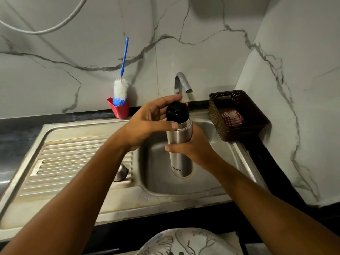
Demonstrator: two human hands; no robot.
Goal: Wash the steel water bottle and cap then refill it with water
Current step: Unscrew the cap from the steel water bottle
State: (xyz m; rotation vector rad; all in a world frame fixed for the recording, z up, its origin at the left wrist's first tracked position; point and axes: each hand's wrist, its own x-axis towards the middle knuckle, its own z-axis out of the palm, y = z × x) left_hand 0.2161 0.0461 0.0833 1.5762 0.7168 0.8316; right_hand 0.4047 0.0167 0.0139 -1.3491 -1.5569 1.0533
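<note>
Over sink [161,196] — fingers [162,102] clasp cap [177,112] and bottle [181,162].

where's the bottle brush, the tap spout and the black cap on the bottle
bottle brush [120,89], head view, on its white bristles
tap spout [184,80], head view, on the downward bend
black cap [177,111], head view, on its front side

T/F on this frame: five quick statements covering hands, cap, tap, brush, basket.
1. The right hand grips the bottle body. True.
2. The cap is off the bottle. False: it sits on it, the left hand around it.
3. Water runs from the tap. False: no stream shows.
4. The brush stands in a red cup. True.
5. The basket holds nothing. False: a checked cloth lies in it.
</note>
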